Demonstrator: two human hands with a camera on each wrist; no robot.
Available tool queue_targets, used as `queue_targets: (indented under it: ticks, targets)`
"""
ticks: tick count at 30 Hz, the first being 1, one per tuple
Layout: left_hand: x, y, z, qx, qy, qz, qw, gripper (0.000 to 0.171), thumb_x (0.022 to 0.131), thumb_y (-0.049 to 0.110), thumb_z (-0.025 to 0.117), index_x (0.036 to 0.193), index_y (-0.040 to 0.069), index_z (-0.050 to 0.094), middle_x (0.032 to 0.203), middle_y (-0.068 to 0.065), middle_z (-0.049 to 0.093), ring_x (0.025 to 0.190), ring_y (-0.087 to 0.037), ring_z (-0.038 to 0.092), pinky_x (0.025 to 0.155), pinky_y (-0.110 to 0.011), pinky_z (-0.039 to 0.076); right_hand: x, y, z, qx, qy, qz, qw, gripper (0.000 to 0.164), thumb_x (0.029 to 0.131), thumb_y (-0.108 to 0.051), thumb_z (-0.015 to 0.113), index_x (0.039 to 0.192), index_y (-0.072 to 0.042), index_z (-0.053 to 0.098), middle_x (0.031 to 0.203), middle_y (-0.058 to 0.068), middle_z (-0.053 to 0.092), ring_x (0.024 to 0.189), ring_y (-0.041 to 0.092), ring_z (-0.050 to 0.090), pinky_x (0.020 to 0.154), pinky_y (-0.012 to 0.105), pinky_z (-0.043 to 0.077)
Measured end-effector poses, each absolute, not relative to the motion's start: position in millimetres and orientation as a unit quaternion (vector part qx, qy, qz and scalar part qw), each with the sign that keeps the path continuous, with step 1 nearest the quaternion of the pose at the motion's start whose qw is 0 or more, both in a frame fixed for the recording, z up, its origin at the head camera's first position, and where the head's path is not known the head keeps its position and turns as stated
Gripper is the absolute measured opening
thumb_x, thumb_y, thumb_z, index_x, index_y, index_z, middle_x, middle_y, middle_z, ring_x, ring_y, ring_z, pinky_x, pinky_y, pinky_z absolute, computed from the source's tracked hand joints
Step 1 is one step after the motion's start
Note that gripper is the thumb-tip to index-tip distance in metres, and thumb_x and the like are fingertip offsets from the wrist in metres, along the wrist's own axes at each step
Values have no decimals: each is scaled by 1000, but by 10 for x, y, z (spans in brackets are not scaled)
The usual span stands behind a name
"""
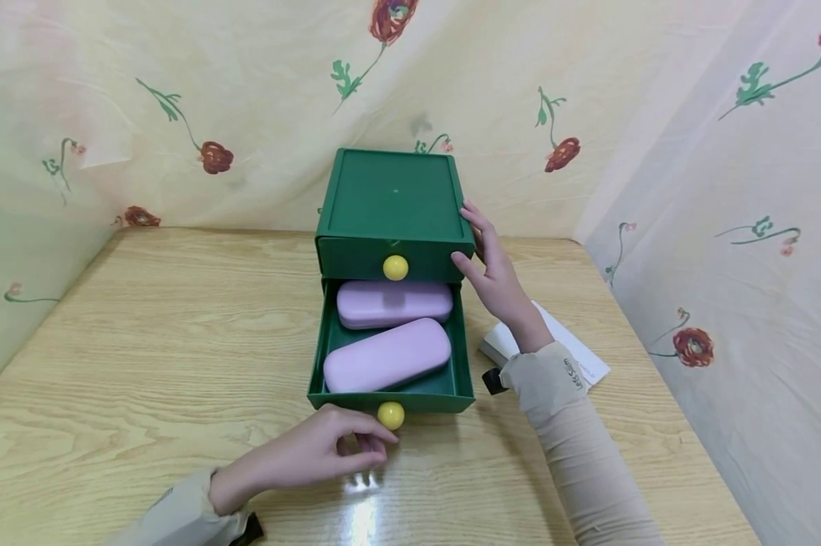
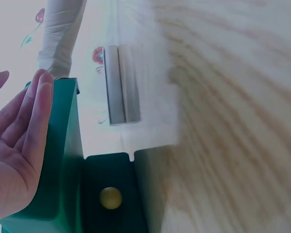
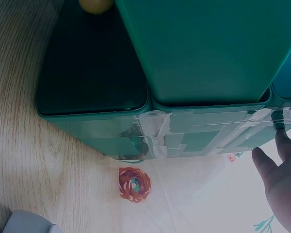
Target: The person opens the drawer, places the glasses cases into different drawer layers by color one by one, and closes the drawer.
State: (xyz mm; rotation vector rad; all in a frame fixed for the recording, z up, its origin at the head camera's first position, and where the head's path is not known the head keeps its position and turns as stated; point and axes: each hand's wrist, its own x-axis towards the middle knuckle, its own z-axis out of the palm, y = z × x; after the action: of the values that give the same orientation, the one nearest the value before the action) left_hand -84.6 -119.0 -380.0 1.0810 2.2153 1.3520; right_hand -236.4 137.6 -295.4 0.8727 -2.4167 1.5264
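Observation:
A green drawer cabinet [image 1: 397, 193] stands on the table with one drawer [image 1: 445, 383] pulled out below its top drawer. Inside the pulled-out drawer lie two lilac cases, one at the back [image 1: 394, 303] and one slanted at the front [image 1: 388, 356]. My left hand [image 1: 325, 449] is at the front of that drawer, its fingers beside and just below the yellow knob [image 1: 391, 415]. In the left wrist view its fingers [image 2: 41, 109] look straight along the drawer. My right hand [image 1: 495, 277] rests against the cabinet's right side, fingertips at the top edge.
Right of the cabinet, partly behind my right wrist, lies a white paper-like item [image 1: 574, 349]. Below the pulled-out drawer, a lower drawer with a yellow knob [image 2: 111, 198] is closed. Clear tape [image 3: 184, 133] runs along the cabinet's side. Flower-patterned cloth [image 1: 260, 114] hangs behind the table.

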Motion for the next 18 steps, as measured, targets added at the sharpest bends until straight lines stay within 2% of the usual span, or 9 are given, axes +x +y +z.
queue_targets:
  ticks: [7,11,13,18]
  targets:
    - [-872,-1154,-3851,324,795,478,185,32,97,32,59,111,7,73,103,-6,75,69,7,52,59,-16,49,-2352,1370,-2948,290,-807,509,76,55,99,1,45,149,2,22,162,16,12,148,41,19,119,58,20]
    - [-862,-1121,-3861,286,806,480,195,33,96,34,60,108,7,74,101,-5,75,72,7,55,60,-16,49,-2356,1370,-2949,290,-808,508,76,55,99,1,45,149,2,22,163,16,12,148,40,19,119,57,20]
    - [-853,-1104,-3863,277,814,474,189,33,96,35,60,104,7,75,97,-3,76,73,7,57,63,-16,50,-2359,1372,-2950,289,-808,507,76,55,99,0,45,149,1,22,163,15,13,148,40,19,119,57,20]
    - [-826,-1045,-3855,241,833,469,164,34,96,39,59,86,10,73,73,3,68,63,4,49,58,-16,45,-2363,1371,-2949,289,-808,508,76,56,99,0,45,150,1,22,163,15,13,148,40,19,119,57,20]
